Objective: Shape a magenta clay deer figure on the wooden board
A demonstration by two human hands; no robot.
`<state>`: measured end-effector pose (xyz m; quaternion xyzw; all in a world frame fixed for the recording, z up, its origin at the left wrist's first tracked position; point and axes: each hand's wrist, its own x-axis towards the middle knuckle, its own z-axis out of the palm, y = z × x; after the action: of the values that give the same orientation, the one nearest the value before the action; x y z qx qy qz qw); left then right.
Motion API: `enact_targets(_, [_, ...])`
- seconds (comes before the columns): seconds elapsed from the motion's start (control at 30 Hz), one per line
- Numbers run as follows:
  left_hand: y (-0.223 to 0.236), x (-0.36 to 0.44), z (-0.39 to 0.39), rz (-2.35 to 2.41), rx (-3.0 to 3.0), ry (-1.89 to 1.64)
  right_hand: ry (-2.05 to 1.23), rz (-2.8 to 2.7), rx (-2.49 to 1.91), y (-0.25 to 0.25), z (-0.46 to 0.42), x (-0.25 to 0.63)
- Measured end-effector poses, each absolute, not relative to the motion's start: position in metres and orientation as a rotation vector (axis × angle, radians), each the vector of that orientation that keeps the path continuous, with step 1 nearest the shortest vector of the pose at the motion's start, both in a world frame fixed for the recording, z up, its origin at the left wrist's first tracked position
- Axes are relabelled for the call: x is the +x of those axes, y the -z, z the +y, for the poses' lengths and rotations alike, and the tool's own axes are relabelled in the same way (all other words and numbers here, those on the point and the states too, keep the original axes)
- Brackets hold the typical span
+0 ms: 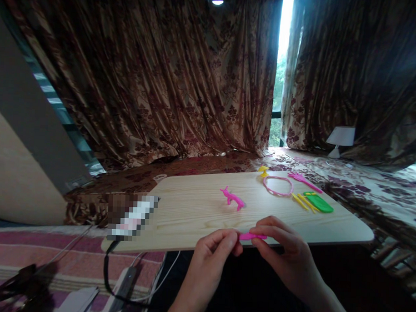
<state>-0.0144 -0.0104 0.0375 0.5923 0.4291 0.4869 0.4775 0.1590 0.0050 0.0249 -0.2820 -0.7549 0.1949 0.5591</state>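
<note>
While the left hand [218, 245] and the right hand [286, 245] hold it, the way the pink piece [248, 236] points: one end left, the other right.
Long axis of the pink piece: sideways, nearly level, running roughly along the front edge of the table [192, 219].
Place of the pink piece: at that front edge, between the fingertips; whether it touches the wood, I cannot tell.
Table: pale wood grain, rounded corners.
Pink animal [233, 198]: standing on its legs near the middle of the table, beyond the hands, head to the left.
Right end of the table: a yellow mushroom [263, 170] at the far edge, a pink ring [277, 193] lying flat beside it, a pink fork-like stick [304, 180], thin yellow sticks [303, 202] and a green slab [318, 203].
Room: patterned curtains [163, 81] with a bright gap, a white lamp [341, 135] at the right, striped cloth [78, 260] at the lower left.
Left hand's grip: thumb and fingers pinching the left end, fingers curled.
Right hand's grip: thumb below and fingers above, pinching the right part.
Forearms: coming up from the lower edge, angled inward toward each other.
</note>
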Motion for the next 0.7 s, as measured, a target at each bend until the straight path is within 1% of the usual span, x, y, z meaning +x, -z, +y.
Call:
enact_targets(0.13, [-0.0395,-0.0131,-0.0111,1.084,1.464,-1.138,-0.453,-1.785,-0.671,-0.0271,0.0031,0.1603])
enact_targets(0.37, [-0.0417,-0.0134,-0.0123,1.124,1.512,-1.167,-0.531,-1.824,-0.696,-0.0264,0.0017,0.1572])
enact_targets(0.7, [-0.0413,-0.0132,-0.0106,1.112,1.478,-1.192,-0.468,-1.828,-0.709,-0.0293,0.0018,0.1547])
